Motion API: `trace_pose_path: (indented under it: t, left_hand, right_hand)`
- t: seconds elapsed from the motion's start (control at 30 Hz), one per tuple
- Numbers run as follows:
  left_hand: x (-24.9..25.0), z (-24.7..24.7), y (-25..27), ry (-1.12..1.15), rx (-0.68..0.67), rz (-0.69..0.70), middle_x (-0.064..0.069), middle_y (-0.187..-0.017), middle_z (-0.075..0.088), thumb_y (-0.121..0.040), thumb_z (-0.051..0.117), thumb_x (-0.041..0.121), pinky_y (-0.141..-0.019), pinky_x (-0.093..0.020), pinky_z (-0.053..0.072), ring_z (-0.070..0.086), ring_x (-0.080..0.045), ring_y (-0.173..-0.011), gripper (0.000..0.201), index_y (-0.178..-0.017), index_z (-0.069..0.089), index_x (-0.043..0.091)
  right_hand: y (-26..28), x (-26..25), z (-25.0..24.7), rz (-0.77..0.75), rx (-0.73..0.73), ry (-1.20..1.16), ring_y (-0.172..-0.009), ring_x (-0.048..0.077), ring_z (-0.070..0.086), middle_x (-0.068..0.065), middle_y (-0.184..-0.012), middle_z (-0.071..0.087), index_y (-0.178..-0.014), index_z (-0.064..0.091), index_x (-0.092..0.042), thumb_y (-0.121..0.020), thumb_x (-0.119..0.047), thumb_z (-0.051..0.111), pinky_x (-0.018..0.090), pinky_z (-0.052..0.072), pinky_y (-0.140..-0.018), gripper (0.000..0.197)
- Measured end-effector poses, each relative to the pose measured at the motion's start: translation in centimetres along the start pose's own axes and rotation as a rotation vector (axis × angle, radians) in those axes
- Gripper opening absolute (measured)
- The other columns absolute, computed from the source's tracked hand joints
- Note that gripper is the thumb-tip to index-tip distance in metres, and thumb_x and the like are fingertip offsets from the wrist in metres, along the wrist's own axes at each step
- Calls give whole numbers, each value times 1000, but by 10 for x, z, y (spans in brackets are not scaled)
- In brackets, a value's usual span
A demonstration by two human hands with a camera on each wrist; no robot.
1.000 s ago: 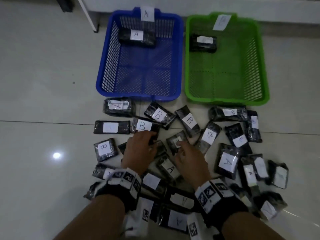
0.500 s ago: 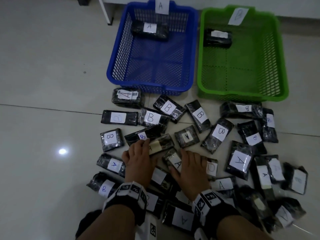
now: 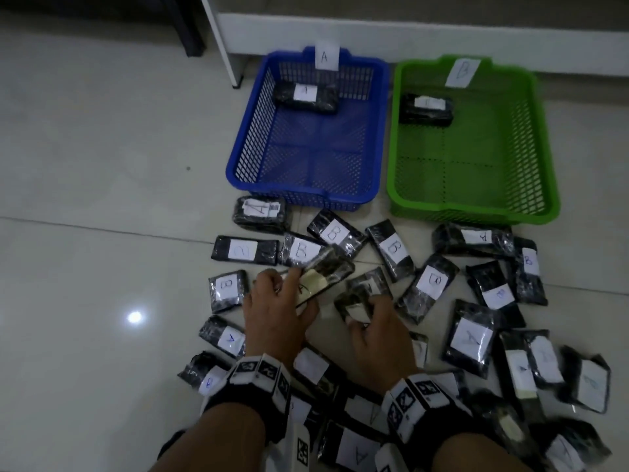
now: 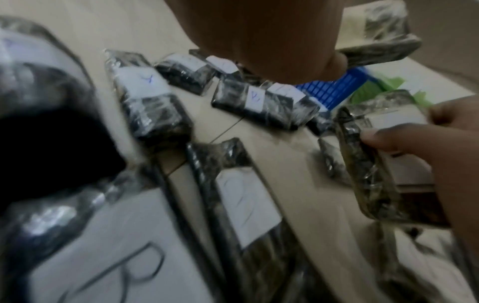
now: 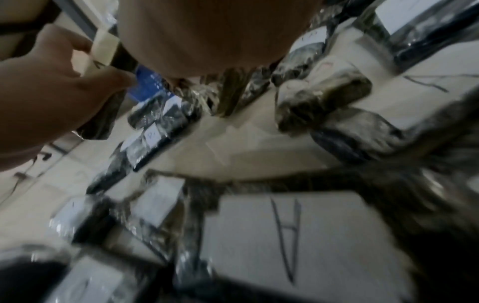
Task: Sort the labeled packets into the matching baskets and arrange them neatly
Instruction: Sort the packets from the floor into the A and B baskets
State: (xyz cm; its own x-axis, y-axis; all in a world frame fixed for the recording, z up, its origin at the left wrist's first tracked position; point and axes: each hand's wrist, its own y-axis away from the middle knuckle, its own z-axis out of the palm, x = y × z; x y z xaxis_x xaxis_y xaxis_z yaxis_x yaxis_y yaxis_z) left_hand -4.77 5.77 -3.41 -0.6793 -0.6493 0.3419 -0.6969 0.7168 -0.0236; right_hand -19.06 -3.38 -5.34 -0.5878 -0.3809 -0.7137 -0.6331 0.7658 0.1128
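Observation:
Many black wrapped packets with white A or B labels lie scattered on the floor. My left hand (image 3: 289, 287) grips a packet labelled A (image 3: 323, 277), tilted up off the pile. My right hand (image 3: 364, 315) grips a second packet (image 3: 354, 301) just to its right; the label letter is hidden. In the left wrist view the right hand's thumb (image 4: 383, 139) lies along that packet (image 4: 368, 168). The blue basket (image 3: 299, 197) tagged A holds one A packet (image 3: 306, 97). The green basket (image 3: 442, 212) tagged B holds one packet (image 3: 425, 109).
Both baskets stand side by side beyond the pile, against a white furniture base (image 3: 374, 35). Loose packets surround both wrists and reach up to the basket fronts. Bare tile floor (image 3: 102, 199) spreads to the left.
Both hands have closed on a packet each and raised them off the floor, where half a second ago they lay flat on the pile. The view has tilted up.

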Motion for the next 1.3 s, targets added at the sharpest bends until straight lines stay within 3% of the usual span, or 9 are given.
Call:
trace_pose_path:
  t: [0.13, 0.27, 0.37, 0.47, 0.63, 0.73, 0.9, 1.07, 1.3]
  left_hand:
    - [8, -39, -72, 24, 17, 237, -14, -93, 54, -73, 47, 55, -54, -37, 53, 59, -31, -66, 56, -120, 42, 26]
    - [6, -100, -175, -265, -92, 418, -12, -103, 53, -82, 56, 51, -74, -40, 48, 59, -35, -82, 60, -134, 37, 28]
    - [7, -140, -238, -421, -144, 378, -11, -119, 49, -85, 56, 53, -83, -43, 44, 55, -34, -102, 65, -138, 31, 26]
    - [-2, -146, -278, -241, -194, 209, -14, -123, 45, -82, 62, 44, -84, -48, 48, 56, -36, -104, 70, -136, 26, 18]
    - [-11, -110, -298, 62, -453, 137, -14, -113, 50, -86, 64, 24, -69, -33, 45, 55, -26, -87, 56, -126, 28, 6]
    - [-19, -69, -302, 175, -480, 53, -17, -117, 53, -87, 63, 21, -70, -33, 45, 56, -28, -94, 49, -121, 31, 6]
    - [-24, -20, -301, 21, -595, -32, -19, -127, 53, -92, 56, 25, -82, -38, 47, 57, -32, -110, 66, -142, 18, 2]
    - [-36, -4, -306, -69, -601, 23, -16, -123, 55, -88, 63, 22, -78, -38, 49, 58, -31, -106, 62, -136, 29, 2]
    - [-51, 17, -292, -89, -431, 62, -16, -129, 48, -87, 63, 21, -90, -42, 48, 49, -32, -116, 54, -132, 37, 8]
  right_hand:
    - [-42, -23, -24, 50, 218, -120, -81, 31, 59, 10, -97, 54, -99, 33, -25, -84, -22, 62, 31, 44, -66, 34]
    - [-91, -58, -52, 108, 379, -284, -87, 25, 61, 7, -103, 62, -112, 42, -16, -89, -28, 60, 29, 44, -71, 31]
    - [-137, -82, -74, 124, 337, -396, -79, 23, 60, -1, -89, 61, -103, 40, -18, -90, -24, 60, 30, 45, -68, 24]
    - [-192, -101, -84, 189, 256, -467, -78, 23, 60, -1, -88, 59, -104, 40, -15, -88, -17, 62, 43, 53, -75, 27]
    - [-253, -123, -71, 272, 44, -437, -86, 29, 60, 3, -88, 55, -96, 38, -17, -86, -10, 59, 52, 53, -82, 24]
    - [-270, -124, -51, 249, -12, -239, -84, 28, 56, 1, -82, 49, -101, 34, -13, -89, -10, 54, 49, 51, -83, 23]
    - [-285, -116, -13, 295, -16, -161, -77, 24, 51, -1, -77, 43, -104, 24, -12, -88, -2, 55, 44, 49, -78, 36]
    - [-298, -108, 14, 358, -2, -97, -83, 25, 50, 0, -79, 42, -103, 23, -14, -91, -6, 51, 38, 42, -75, 31]
    - [-303, -88, 24, 360, -55, 166, -107, 34, 53, 20, -126, 48, -123, 38, -1, -90, -7, 54, 36, 42, -83, 37]
